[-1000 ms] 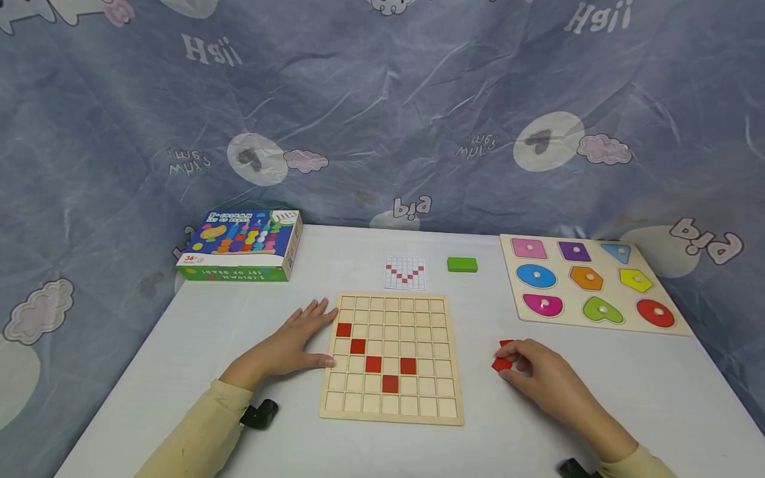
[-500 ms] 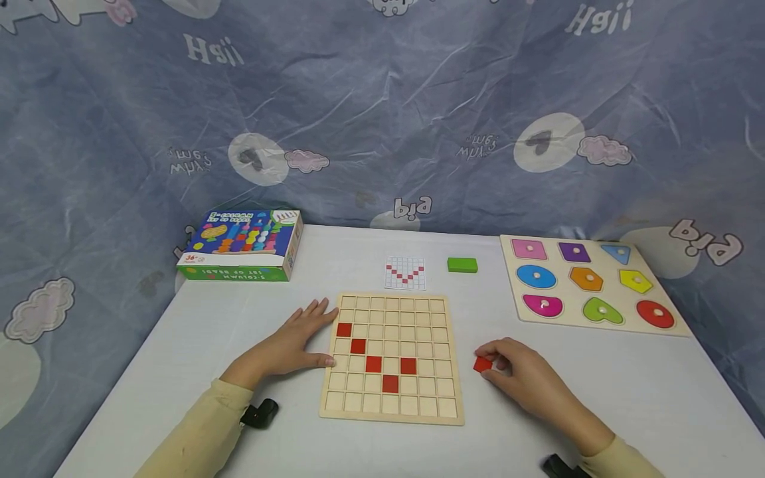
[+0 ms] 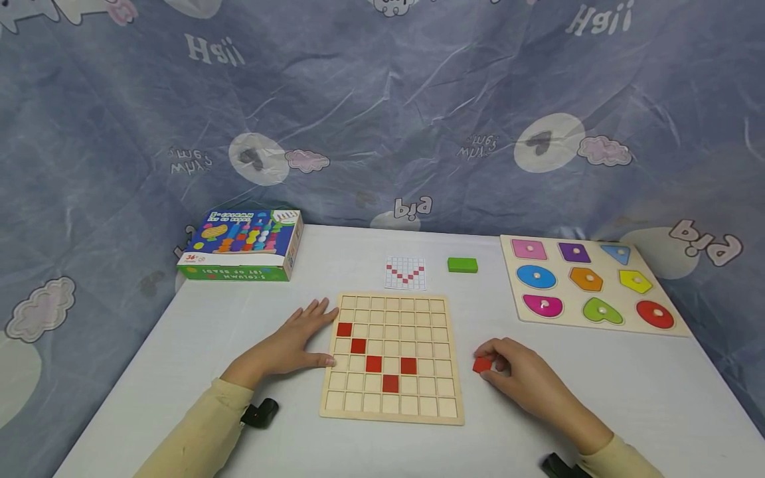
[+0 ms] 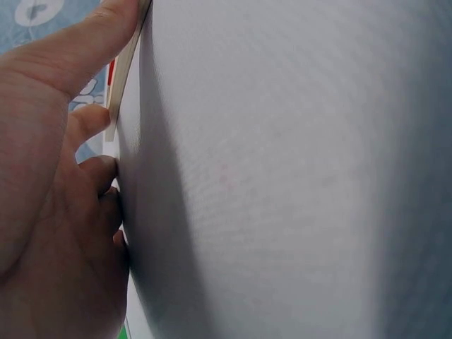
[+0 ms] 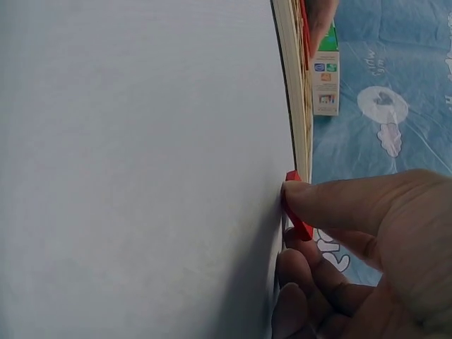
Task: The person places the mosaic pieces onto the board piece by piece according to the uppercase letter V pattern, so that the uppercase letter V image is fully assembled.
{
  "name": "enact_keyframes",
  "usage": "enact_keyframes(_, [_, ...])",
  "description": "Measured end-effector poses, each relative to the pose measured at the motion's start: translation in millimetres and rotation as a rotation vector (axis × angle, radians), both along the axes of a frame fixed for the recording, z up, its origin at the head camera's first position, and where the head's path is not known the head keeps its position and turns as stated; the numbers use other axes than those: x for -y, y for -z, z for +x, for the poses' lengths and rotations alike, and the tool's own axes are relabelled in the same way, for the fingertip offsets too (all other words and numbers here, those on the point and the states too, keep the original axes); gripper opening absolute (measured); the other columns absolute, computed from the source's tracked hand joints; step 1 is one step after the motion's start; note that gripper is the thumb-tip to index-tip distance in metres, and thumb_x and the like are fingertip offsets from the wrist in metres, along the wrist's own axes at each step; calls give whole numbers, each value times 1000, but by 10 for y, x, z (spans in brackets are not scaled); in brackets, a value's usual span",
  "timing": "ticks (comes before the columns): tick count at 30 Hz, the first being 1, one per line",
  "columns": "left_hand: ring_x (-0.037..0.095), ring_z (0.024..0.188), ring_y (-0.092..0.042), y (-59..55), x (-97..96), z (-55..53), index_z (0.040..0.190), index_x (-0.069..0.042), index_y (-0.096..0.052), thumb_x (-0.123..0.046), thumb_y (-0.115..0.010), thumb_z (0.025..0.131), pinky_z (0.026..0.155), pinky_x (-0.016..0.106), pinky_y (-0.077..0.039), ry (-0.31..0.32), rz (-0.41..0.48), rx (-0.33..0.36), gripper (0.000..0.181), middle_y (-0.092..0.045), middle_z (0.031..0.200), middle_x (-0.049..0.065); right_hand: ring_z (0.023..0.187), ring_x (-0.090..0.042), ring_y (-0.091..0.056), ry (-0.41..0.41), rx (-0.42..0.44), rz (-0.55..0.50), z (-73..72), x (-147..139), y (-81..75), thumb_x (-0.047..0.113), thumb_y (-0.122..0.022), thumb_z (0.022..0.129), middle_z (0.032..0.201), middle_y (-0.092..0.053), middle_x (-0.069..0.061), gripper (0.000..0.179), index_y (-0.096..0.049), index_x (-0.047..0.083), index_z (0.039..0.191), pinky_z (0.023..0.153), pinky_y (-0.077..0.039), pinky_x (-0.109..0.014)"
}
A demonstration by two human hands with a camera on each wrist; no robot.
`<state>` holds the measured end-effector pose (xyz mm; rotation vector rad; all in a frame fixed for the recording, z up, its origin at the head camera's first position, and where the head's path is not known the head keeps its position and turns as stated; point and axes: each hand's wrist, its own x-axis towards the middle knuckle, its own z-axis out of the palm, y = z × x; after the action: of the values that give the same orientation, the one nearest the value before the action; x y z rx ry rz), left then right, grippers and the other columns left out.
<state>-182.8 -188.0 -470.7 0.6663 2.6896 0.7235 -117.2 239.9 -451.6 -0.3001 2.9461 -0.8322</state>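
My right hand (image 3: 518, 369) pinches a small red square tile (image 3: 482, 364) between thumb and fingers, just right of the wooden grid board (image 3: 416, 416). In the right wrist view the red tile (image 5: 297, 212) stands tilted under the thumb tip, close to the tabletop. On the other side, my left hand (image 3: 295, 340) lies spread with thumb and index fingertips at the board's left edge. Several red squares lie in the grid's cells, such as the lowest red square (image 3: 390, 384), forming a slanted line with one square to its upper right.
Behind the board lies a pattern card (image 3: 405, 273) with a red V on a grid. A green block (image 3: 463, 265) sits to its right. A shape puzzle board (image 3: 603, 324) fills the back right, and a bead toy box (image 3: 239, 273) the back left.
My right hand has slid left toward the board with the red tile, then held nearly still over the last half second. My left hand and the board have not moved.
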Motion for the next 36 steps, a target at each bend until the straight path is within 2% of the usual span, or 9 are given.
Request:
enact_keyframes(5, [32, 157, -4, 22, 5, -5, 161, -18, -31, -59, -79, 80, 126, 55, -4, -3, 4, 0, 103, -14, 170, 12, 74, -11, -50, -20, 6, 1, 2, -16, 12, 14, -85, 84, 81, -55, 9, 28, -70, 21, 106, 61, -45, -22])
enact_keyframes(11, [32, 157, -4, 25, 1, -5, 161, -18, -32, -58, -79, 80, 126, 54, -4, -3, 5, 1, 103, -14, 170, 12, 71, -9, -49, -40, -10, -1, 21, -22, 17, 16, -83, 85, 76, -52, 10, 27, -68, 24, 107, 60, -44, -22])
enact_keyframes(20, [33, 157, -5, 31, 10, -14, 162, -18, -31, -58, -79, 80, 126, 54, -4, -1, 4, -7, 102, -13, 170, 12, 73, -7, -49, -71, -64, -34, 10, -29, 31, 9, -80, 87, 79, -53, 12, 28, -70, 24, 109, 62, -47, -21])
enact_keyframes(28, [33, 157, -5, 14, 7, -11, 162, -17, -31, -57, -79, 81, 126, 54, -5, 2, 3, -4, 102, -13, 170, 13, 73, -7, -50, -53, -74, -49, -12, -4, 34, 10, -79, 90, 76, -51, 12, 26, -69, 24, 108, 62, -45, -21])
enact_keyframes(36, [33, 157, -5, 5, 2, -2, 162, -17, -31, -57, -79, 82, 126, 54, -5, 6, 3, -3, 101, -13, 170, 13, 76, -9, -54, -49, -78, -104, -47, 47, 37, 8, -76, 91, 81, -56, 12, 23, -70, 23, 108, 66, -51, -21])
